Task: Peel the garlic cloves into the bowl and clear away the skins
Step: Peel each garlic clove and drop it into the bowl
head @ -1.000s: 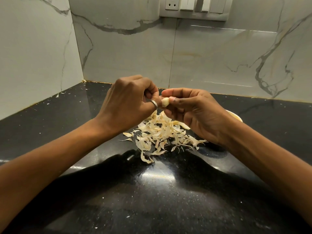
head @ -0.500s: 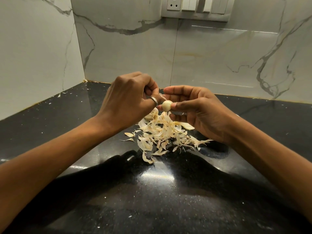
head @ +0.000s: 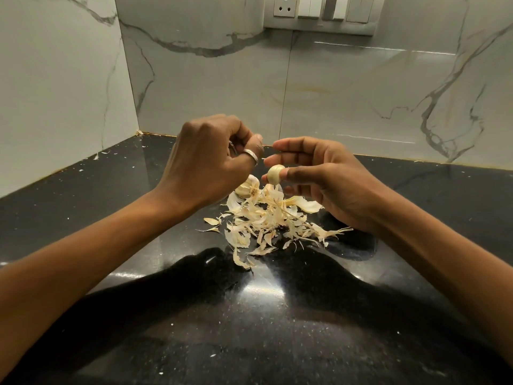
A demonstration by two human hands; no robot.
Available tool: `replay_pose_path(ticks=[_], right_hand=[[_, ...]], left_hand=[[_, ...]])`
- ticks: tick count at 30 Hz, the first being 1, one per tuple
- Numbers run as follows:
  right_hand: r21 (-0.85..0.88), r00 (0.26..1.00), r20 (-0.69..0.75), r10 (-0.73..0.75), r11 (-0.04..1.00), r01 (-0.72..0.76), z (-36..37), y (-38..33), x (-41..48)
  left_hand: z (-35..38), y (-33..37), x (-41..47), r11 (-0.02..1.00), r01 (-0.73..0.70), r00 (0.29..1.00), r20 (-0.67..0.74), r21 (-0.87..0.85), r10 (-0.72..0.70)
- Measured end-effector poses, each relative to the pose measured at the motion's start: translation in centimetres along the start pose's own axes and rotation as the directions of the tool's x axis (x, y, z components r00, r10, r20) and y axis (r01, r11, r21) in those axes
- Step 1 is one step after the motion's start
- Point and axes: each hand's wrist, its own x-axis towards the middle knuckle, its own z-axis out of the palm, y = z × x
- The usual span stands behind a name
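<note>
Left hand (head: 211,159) first: its fingers are curled tight under the knuckles, the thumb with a metal ring (head: 251,157) pressed toward them, and I cannot tell whether a shred of skin is pinched inside. At five o'clock below it a part-broken garlic bulb (head: 246,188) sits on the counter, lumpy and papery. It touches the heap of skins (head: 266,222), thin curled cream flakes that spread toward six o'clock over the glossy, speckled black countertop (head: 277,315). Just above the heap is the garlic clove (head: 274,175), smooth, pale and rounded, seemingly bare. The right hand (head: 327,184) pinches it between thumb tip and a fingertip, the other fingers loosely spread. I judge this clove as good as peeled, so the next move is to drop it into the bowl. I see no bowl; it may lie hidden behind the right hand at three o'clock, so I would locate it first. The clove looks slick, so a light, steady pinch is wanted. The skins, not yet cleared, are featherlight and would drift if swept fast.
</note>
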Motion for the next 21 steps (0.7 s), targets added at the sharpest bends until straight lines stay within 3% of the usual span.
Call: replay_pose_path(ticks=[5, 13, 21], right_hand=[[0.007, 1.0, -0.024, -0.008, 1.0, 0.009, 0.01, -0.18, -0.02], [0.186, 0.998, -0.054, 0.013, 0.982, -0.002, -0.22, -0.22, 0.21], [0.244, 0.998, -0.057, -0.008, 0.969, 0.022, -0.27, -0.19, 0.15]], left_hand=[[-0.16, -0.03, -0.04, 1.0, -0.01, 0.998, 0.059, 0.007, 0.009], [-0.07, 0.39, -0.31, 0.999, 0.0, 0.994, 0.113, -0.033, 0.003], [-0.28, 0.81, -0.3, 0.995, -0.027, 0.994, 0.101, -0.093, 0.037]])
